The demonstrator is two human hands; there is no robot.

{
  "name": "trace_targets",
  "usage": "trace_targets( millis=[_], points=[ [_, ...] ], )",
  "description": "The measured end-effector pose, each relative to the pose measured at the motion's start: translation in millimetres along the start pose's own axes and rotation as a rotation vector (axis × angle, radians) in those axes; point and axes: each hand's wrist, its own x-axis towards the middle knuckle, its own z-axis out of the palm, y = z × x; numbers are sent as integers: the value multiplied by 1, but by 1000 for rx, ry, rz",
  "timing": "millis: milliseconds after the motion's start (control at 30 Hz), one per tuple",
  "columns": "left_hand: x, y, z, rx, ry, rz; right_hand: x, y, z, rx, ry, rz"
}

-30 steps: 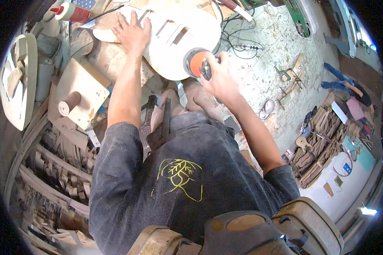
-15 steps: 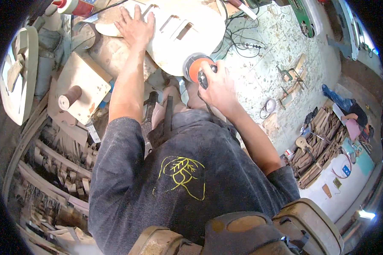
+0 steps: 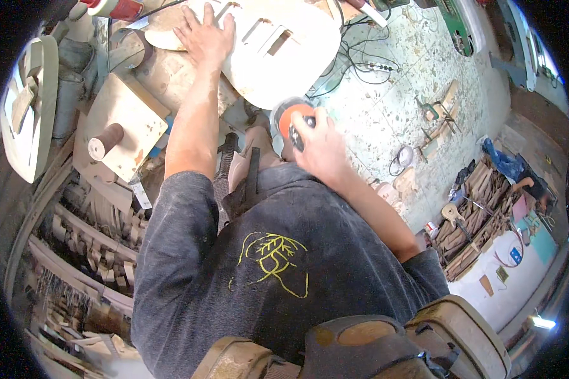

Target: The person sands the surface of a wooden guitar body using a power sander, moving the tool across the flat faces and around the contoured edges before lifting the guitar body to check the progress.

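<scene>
A pale wooden guitar body (image 3: 279, 69) with cut-out slots lies on a workbench at the top of the view. My left hand (image 3: 205, 38) is spread on its upper left part, fingers apart. My right hand (image 3: 322, 142) is wrapped round an orange and black power sander (image 3: 286, 119) at the body's near edge; its pad is partly hidden by the housing and hand. A sanding roll (image 3: 105, 142) stands on a pale board (image 3: 129, 155) to the left. A red and white bottle (image 3: 114, 9) is at the top left.
Tangled black cables (image 3: 367, 63) and wooden pieces with clamps (image 3: 442, 120) lie on the speckled pale floor. A co-worker (image 3: 521, 177) in blue trousers bends beside piled wood strips (image 3: 474, 221) at the right. Shelves of wood offcuts (image 3: 91, 259) stand at the lower left.
My right hand has moved the sander slightly down toward me. My left hand and the guitar body appear higher in the view. The co-worker at the right has bent lower.
</scene>
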Motion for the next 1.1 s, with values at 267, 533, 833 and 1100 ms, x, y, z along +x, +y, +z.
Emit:
trace_targets(
  millis=[267, 533, 833, 1100],
  points=[
    [1, 0, 4, 6, 61, 31, 5, -14, 3, 14, 9, -14],
    [3, 6, -2, 41, 10, 19, 3, -17, 14, 43, 17, -37],
    [0, 7, -3, 14, -1, -10, 4, -8, 11, 60, 15, -48],
    [3, 5, -3, 45, -21, -7, 18, 28, -13, 26, 116, -52]
  ],
)
